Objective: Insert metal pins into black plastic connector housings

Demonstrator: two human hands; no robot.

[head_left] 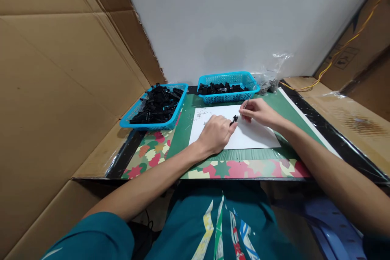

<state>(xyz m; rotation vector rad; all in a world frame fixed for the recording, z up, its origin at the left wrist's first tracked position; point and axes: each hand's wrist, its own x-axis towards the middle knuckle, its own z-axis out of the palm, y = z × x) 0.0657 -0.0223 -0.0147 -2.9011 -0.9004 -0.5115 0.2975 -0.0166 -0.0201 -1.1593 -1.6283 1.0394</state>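
Note:
My left hand (pixel 215 132) rests on a white sheet of paper (pixel 252 140), its thumb and fingers closed on a small black plastic part (pixel 234 120). Just to the right, my right hand (pixel 255 111) pinches a thin metal tool (pixel 245 105) that looks like tweezers. Its lower end is hidden by the fingers, close to the black part. Tiny dark pieces (pixel 201 113) lie scattered over the paper's upper left; my left hand covers some of that area.
A blue basket (pixel 146 126) heaped with black plastic parts (pixel 158 103) stands at the left. Another blue basket (pixel 225 97) with black parts stands behind the paper. Clear plastic bags (pixel 271 79) lie beside it. Cardboard walls (pixel 61 69) flank the green-covered table (pixel 179 142).

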